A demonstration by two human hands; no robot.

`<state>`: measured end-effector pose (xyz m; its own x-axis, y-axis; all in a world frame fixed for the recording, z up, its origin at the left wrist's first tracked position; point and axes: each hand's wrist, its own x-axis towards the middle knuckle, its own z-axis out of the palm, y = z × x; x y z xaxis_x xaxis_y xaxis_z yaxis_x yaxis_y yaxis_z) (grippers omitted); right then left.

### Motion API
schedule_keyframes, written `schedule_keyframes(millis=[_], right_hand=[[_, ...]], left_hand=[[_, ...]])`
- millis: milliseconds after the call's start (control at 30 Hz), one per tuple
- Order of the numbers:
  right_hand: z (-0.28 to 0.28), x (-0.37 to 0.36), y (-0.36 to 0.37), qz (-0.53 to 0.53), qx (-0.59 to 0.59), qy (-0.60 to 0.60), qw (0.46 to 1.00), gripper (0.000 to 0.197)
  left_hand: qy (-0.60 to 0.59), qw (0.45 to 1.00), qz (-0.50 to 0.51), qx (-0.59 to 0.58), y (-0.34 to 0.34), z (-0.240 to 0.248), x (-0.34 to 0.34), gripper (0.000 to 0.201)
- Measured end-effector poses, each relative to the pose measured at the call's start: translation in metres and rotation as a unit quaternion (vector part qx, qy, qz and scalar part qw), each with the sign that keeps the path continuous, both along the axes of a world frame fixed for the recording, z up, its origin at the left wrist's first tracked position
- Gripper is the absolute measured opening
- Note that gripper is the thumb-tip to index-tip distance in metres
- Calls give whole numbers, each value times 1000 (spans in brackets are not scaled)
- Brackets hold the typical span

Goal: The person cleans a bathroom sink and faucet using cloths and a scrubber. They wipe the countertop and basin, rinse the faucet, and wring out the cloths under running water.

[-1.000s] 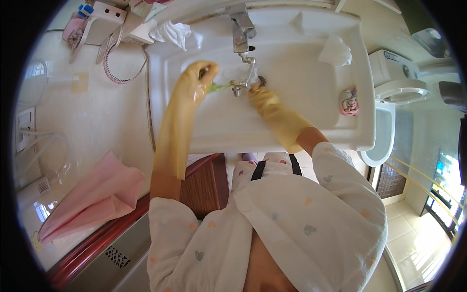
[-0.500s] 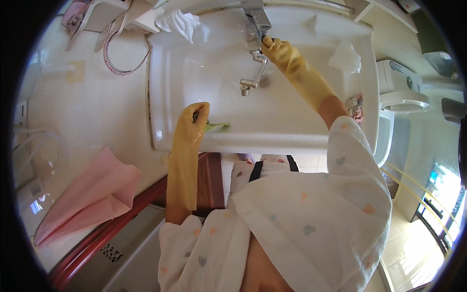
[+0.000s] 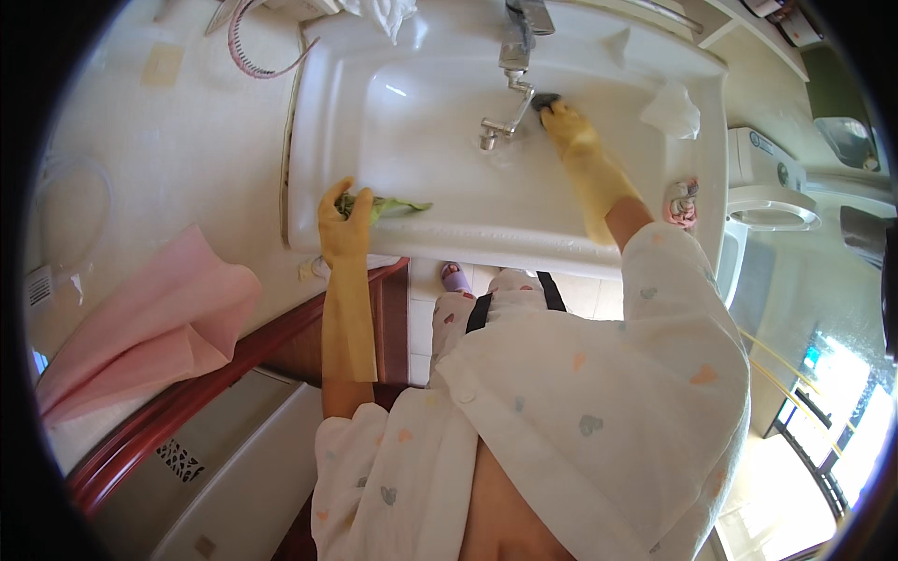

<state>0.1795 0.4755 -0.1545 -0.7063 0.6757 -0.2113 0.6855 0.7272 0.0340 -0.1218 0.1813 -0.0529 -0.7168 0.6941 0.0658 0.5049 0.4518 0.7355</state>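
Both my hands wear long yellow rubber gloves over a white sink [image 3: 421, 150]. At the sink's front left, my left hand [image 3: 346, 220] is closed around a crumpled green cloth [image 3: 398, 204], whose thin end trails to the right along the rim. My right hand [image 3: 566, 131] reaches into the basin just right of the tap. Its fingers press a small dark scouring pad [image 3: 544, 99] against the basin. The silver tap [image 3: 514, 65] has a jointed spout [image 3: 488, 140] that hangs over the basin, left of that hand.
A pink cloth [image 3: 159, 327] drapes over the left counter, near a hairband [image 3: 248, 51]. White cloth [image 3: 383, 14] lies at the back left. On the right rim are a white crumpled bag [image 3: 673, 110] and a patterned bundle [image 3: 683, 204]. A toilet [image 3: 772, 208] stands beyond.
My right hand has come down from the tap body into the basin with the dark pad. My left hand has shifted slightly left, showing more green cloth. The view has tilted a little.
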Motion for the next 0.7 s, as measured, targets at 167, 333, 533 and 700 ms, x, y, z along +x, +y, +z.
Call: schedule_keyframes(millis=[167, 333, 533, 700], right_hand=[[-133, 14, -61, -106, 1, -30, 994, 29], [15, -104, -136, -35, -380, 145, 913, 31], [-18, -257, -78, -124, -218, 517, 818, 38], [-53, -232, -37, -240, -24, 342, 908, 29]], left_hand=[[4, 997, 70, 43, 4, 27, -12, 45], [6, 988, 139, 71, -35, 17, -33, 44], [29, 996, 70, 46, -18, 0, -27, 38], [13, 996, 22, 84, -27, -8, -23, 32]])
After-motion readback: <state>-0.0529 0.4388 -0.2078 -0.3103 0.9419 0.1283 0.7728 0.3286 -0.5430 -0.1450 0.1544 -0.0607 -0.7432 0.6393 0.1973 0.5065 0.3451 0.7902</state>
